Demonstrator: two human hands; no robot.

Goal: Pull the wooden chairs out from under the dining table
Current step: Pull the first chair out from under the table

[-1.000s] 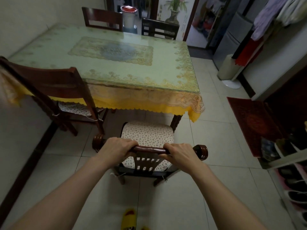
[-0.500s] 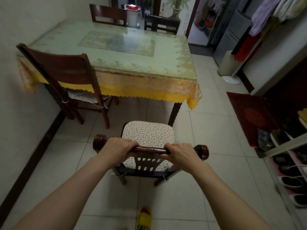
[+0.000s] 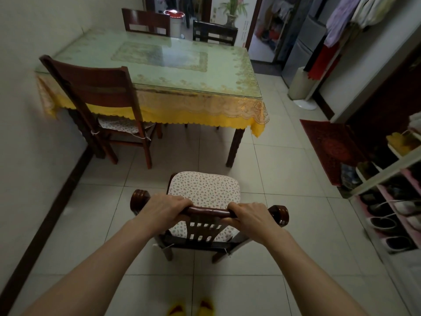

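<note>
A dark wooden chair (image 3: 210, 212) with a floral seat cushion stands on the tiled floor, apart from the dining table (image 3: 227, 69), which has a glass top and a yellow-edged cloth. My left hand (image 3: 164, 207) and my right hand (image 3: 251, 215) both grip the chair's top rail. A second wooden chair (image 3: 98, 87) stands at the table's near left corner, its seat partly under the cloth. Two more chairs, one (image 3: 145, 20) on the left and one (image 3: 214, 31) on the right, stand at the far side.
A wall runs along the left, touching the table. A shoe rack (image 3: 391, 176) with several shoes lines the right, with a red mat (image 3: 328, 144) beside it. A white fan base (image 3: 304, 103) and a fridge stand at the back right. Yellow slippers (image 3: 191, 307) show at the bottom.
The chair in my hands has moved back from the table, from partly under the cloth to well out on the floor. My grip on it has not changed.
</note>
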